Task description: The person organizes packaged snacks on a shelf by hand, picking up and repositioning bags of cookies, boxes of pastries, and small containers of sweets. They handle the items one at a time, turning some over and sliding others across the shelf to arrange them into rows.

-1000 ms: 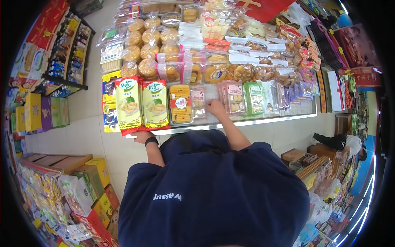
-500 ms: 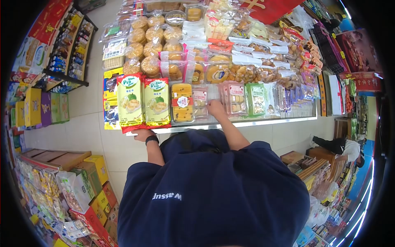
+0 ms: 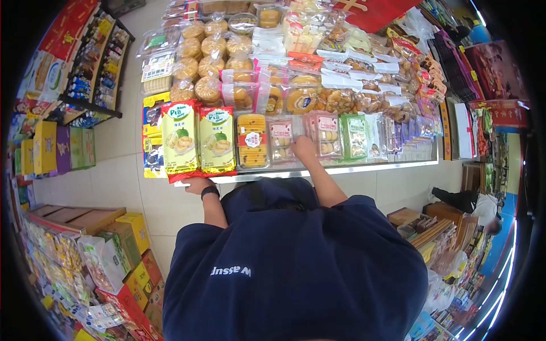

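My right hand [image 3: 303,149] is closed at the right edge of a clear pastry pack [image 3: 281,141] with a pink label; its fingertips are partly hidden. To its right stand more pink-labelled packs [image 3: 327,136] and a green-labelled pack [image 3: 355,138]. On the other side is a tray of yellow biscuits [image 3: 252,142]. My left hand [image 3: 197,185], with a dark band at the wrist, is at the front edge of the display table [image 3: 341,169], just below two upright yellow-green Pia bags [image 3: 181,139] with red edges. Its fingers are mostly hidden.
Behind the front row lie round wrapped cakes [image 3: 210,68] and several bagged pastries [image 3: 352,102]. Shelves of bottles [image 3: 94,74] stand at the left, stacked boxes [image 3: 136,238] at the lower left. Another person [image 3: 483,207] is at the far right.
My right hand has shifted slightly right and up. The pink-labelled pack beside it has moved a little right, and more of its front shows. My left hand has stayed in place.
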Action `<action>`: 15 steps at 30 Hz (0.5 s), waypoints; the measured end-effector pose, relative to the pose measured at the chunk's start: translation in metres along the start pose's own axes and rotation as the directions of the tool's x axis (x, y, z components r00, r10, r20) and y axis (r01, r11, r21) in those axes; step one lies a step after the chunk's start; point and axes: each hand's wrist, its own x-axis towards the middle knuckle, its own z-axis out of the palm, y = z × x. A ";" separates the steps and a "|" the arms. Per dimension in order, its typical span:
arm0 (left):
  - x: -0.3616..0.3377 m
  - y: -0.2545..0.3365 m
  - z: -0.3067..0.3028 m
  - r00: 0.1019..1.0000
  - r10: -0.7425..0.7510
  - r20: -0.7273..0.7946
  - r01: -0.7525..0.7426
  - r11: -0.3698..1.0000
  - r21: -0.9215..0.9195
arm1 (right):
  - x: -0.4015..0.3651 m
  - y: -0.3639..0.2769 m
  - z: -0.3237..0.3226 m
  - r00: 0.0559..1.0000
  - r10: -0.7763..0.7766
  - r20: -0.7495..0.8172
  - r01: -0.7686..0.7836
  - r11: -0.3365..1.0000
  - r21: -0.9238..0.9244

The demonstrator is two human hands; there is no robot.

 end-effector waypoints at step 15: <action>0.003 -0.004 0.001 1.000 0.022 0.019 -0.021 0.998 -0.066 | -0.028 0.018 -0.083 0.888 0.220 -0.403 -0.260 0.965 -0.046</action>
